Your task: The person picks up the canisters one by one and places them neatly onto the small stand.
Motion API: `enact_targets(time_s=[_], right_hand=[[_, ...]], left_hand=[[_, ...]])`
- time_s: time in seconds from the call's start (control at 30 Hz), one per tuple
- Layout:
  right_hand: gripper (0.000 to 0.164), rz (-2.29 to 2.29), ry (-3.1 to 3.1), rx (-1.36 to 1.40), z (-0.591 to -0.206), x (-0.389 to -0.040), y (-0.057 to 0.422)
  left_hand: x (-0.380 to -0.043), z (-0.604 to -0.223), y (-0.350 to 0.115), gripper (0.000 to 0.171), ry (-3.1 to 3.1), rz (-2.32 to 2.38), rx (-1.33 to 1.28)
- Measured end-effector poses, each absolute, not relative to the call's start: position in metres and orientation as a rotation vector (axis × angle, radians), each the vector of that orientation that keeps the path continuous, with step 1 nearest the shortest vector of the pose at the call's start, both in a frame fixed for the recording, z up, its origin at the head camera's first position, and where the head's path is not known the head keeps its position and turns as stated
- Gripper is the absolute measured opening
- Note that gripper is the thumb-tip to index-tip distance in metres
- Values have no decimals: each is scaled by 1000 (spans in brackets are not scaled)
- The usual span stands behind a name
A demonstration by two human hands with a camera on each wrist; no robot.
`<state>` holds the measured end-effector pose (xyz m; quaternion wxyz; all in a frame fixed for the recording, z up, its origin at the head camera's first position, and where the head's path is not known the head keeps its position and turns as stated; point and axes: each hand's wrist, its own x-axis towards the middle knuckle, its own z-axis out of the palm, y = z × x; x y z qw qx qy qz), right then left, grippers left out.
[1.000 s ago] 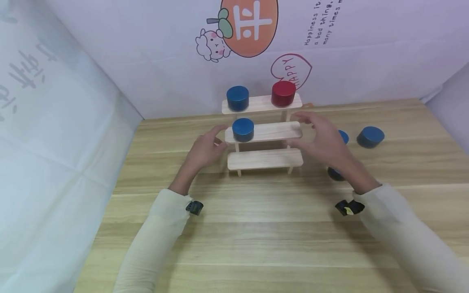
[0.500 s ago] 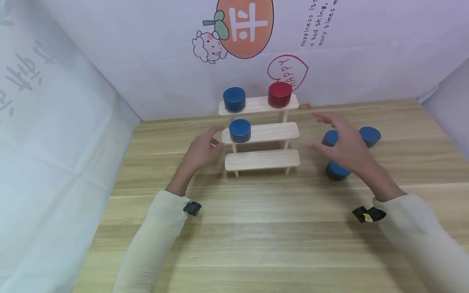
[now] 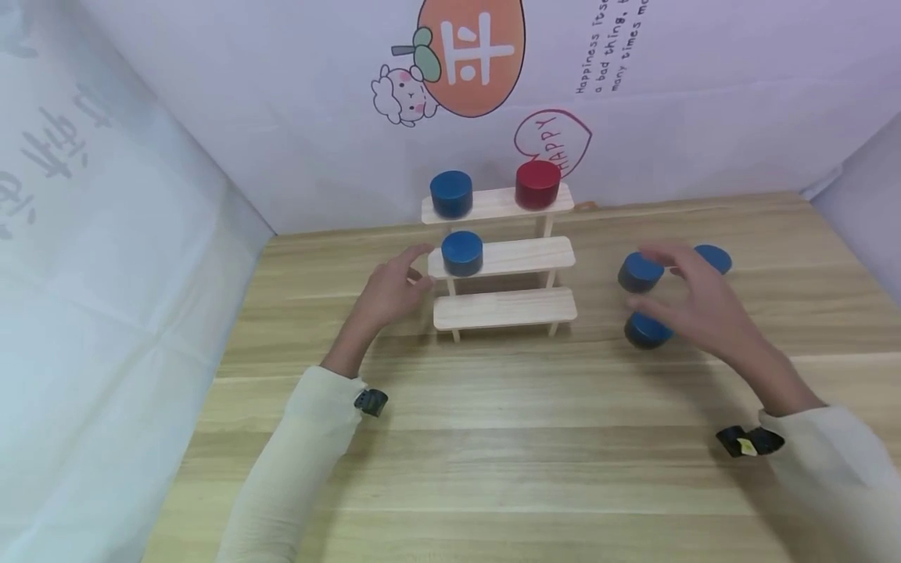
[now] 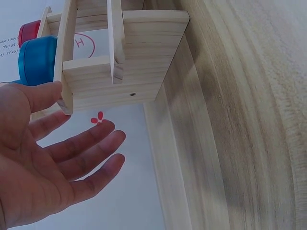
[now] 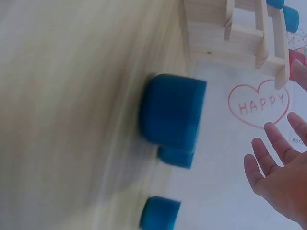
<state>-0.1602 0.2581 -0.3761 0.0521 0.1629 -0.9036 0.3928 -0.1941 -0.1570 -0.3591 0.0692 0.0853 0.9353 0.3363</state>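
Note:
A light wooden three-tier display stand point(image 3: 504, 309) rests on the table. A blue round block point(image 3: 451, 194) and a red one sit on its top shelf; another blue round block point(image 3: 462, 253) is on the middle shelf's left. My left hand point(image 3: 391, 291) holds the middle shelf's left end between thumb and index finger, other fingers loosely extended. To the right, my right hand point(image 3: 704, 309) hovers with thumb and index spread above two blue round blocks, the rear one point(image 3: 641, 272) and the front one point(image 3: 647, 330), holding nothing. A third blue block point(image 3: 713, 259) lies partly behind it.
A white printed cloth point(image 3: 317, 109) hangs behind the stand and along both sides. The wood-grain table point(image 3: 493, 453) spreads out in front. In the right wrist view the stand point(image 5: 211, 36) is at upper right, beyond the blue blocks.
My right hand has left the stand's right side and moved right and toward me, over the loose blue blocks. The left hand stays at the stand.

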Motion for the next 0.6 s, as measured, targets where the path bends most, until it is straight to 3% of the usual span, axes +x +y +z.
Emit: enact_targets(time_s=[0.6], right_hand=[[77, 1161, -2823, 478, -394, -149, 290]], left_hand=[[-193, -362, -158, 55, 2823, 1032, 264]])
